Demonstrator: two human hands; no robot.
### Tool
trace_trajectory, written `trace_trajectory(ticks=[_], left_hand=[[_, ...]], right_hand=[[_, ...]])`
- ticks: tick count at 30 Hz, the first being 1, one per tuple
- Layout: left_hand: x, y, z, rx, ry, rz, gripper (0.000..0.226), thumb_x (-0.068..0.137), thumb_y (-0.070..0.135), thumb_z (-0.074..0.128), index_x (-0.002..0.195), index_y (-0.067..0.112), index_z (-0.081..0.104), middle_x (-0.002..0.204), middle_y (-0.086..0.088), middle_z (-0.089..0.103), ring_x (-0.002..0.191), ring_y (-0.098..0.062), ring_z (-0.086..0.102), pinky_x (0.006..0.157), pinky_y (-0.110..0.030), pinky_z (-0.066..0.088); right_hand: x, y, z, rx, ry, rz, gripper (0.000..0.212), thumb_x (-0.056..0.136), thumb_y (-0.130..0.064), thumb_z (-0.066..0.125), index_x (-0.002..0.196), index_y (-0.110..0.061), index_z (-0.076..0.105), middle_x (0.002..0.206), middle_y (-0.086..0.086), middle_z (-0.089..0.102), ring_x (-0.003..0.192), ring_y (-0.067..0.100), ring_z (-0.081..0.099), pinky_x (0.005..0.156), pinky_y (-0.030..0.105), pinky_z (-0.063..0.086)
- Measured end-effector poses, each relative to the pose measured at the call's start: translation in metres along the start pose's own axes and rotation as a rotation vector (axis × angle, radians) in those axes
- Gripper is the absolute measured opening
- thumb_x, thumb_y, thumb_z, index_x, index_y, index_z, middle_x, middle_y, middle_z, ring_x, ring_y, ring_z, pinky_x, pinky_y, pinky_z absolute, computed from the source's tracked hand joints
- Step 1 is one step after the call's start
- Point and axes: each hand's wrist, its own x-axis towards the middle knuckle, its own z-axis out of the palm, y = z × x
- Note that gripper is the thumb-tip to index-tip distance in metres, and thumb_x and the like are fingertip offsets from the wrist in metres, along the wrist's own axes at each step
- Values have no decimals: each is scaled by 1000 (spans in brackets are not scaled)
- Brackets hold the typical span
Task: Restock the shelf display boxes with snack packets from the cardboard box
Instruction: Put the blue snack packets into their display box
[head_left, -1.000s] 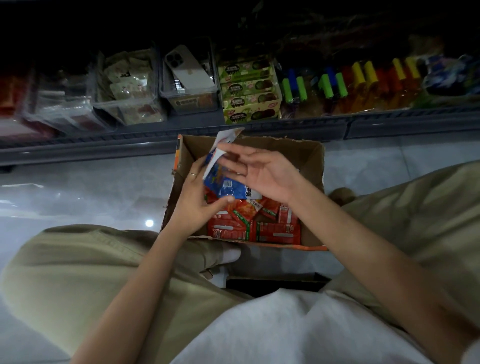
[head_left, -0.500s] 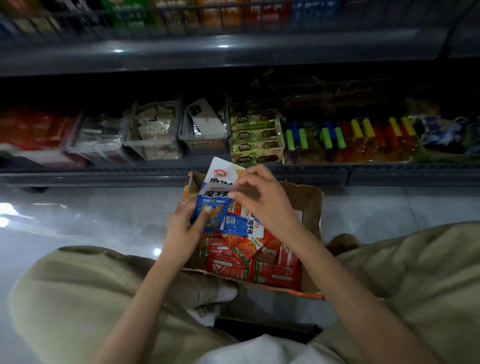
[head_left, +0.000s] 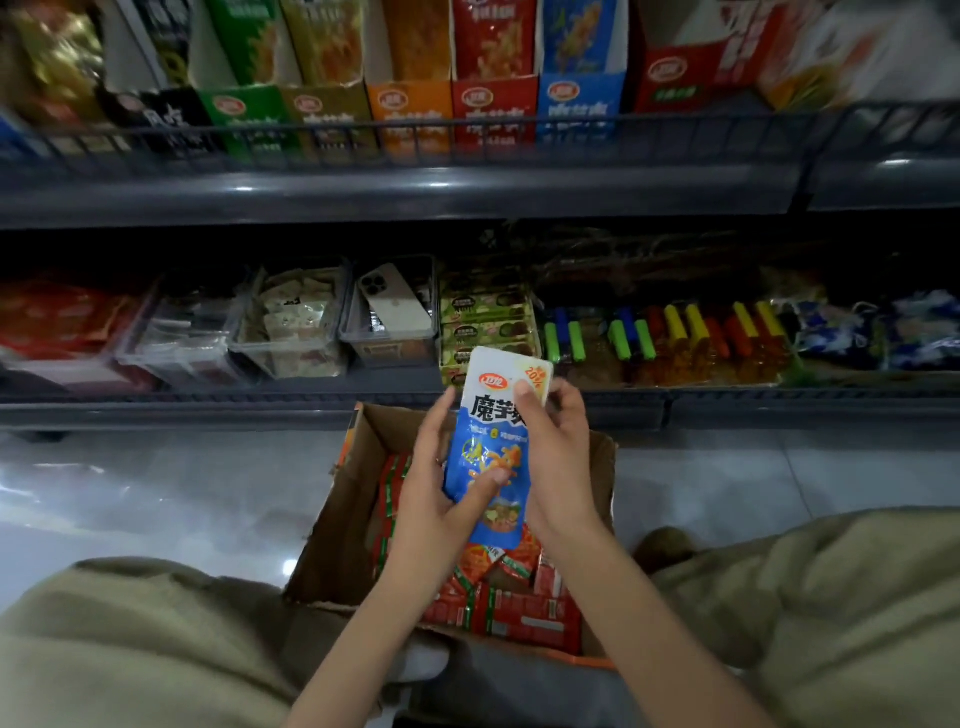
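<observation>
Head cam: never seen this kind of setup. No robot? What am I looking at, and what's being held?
There is no robot here. A person wears one wide-angle camera on the head, looking forward and down. It is the only view, so you see their own arms and knees.

They face shop shelves, low over a tiled floor. The left hand and right hand together hold one blue-and-white packet upright. The fingers curl round its edges, and the left thumb lies across its front.

Below it, a cardboard box stands open on the floor with red packets inside.

The upper shelf carries a row of coloured display boxes. On the lower shelf, a phone lies in a clear bin.
</observation>
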Motion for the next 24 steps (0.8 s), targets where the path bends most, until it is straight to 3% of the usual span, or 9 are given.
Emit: trace_trajectory(ticks=[5,9,13,15,17,18,20,22,24], left_hand=[[15,25,0,189,66,108,58,81,38,71,131,39,41,119,33,56,105,4,60,81,-19,53],[54,69,-9,337,93,295,58,83,45,68,134,48,39,122,31,55,103,6,61,82,-20,53],[106,126,-10,540,35,457,64,80,56,61,132,64,24,112,40,55,94,12,60,74,-20,54],[131,147,-1,683,96,584,63,84,58,54,135,57,18,104,28,61,82,1,64,61,-22,52],[162,156,10,851,213,731,68,88,57,48,143,38,13,105,9,67,72,-14,66,50,-24,45],[178,156,15,901,252,771,71,90,55,47,146,27,14,112,1,66,79,-18,67,53,-24,46],[212,151,24,929,279,769,68,93,50,44,144,9,25,129,-10,56,110,-23,57,85,-33,48],[243,138,29,1099,330,835,60,97,49,33,136,4,39,132,-16,51,125,-28,43,106,-43,34],[264,126,33,1264,318,932,48,96,42,34,128,9,46,128,-15,55,125,-27,41,109,-47,24]], right_hand=[[5,-17,7,-99,-124,55,24,94,-29,51,115,-19,57,100,4,71,87,20,70,72,32,57],[25,-69,26,-395,-418,-175,14,88,-17,64,101,-22,62,97,-5,73,89,10,68,72,21,54],[45,-139,48,-616,-590,-363,34,73,-9,78,103,-13,63,100,0,72,93,14,68,82,31,55],[52,-172,59,-665,-568,-491,24,77,-5,74,96,-16,65,94,-3,73,86,10,69,77,27,56],[62,-202,70,-667,-465,-635,20,80,-4,70,87,-20,63,72,-9,69,60,5,64,56,20,51],[69,-214,73,-655,-404,-691,15,82,-5,68,87,-18,62,60,-8,64,46,3,55,43,18,44],[82,-237,77,-629,-319,-803,9,86,-7,64,94,-10,60,54,-3,60,38,5,51,37,16,39],[96,-257,79,-590,-278,-880,13,88,-7,62,101,-5,61,66,1,65,51,5,62,48,15,49],[112,-270,82,-561,-254,-915,12,87,-5,63,100,-4,63,72,0,67,59,5,66,57,15,52]])
